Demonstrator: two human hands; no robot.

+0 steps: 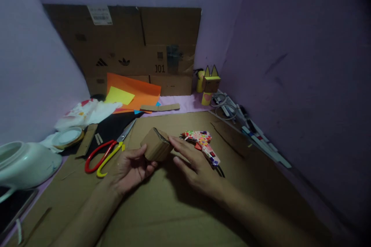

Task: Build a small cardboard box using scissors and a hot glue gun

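A small brown cardboard box [156, 147] is tilted above the cardboard sheet [150, 216]. My left hand [131, 168] is closed around its left and lower side, thumb on the near face. My right hand [197, 168] has its fingers stretched out, the fingertips against the box's right edge without wrapping round it. Just beyond that hand lies a flower-patterned glue gun [203, 142], its cord partly hidden. Red-and-yellow-handled scissors [108, 154] lie left of the box.
A large flattened carton [121, 42] leans on the back wall, with orange paper [145, 92] before it. At back right stands a cardboard cat figure [211, 85]. Pens and a cable line the right edge. A white ceramic pot [31, 164] lies at left.
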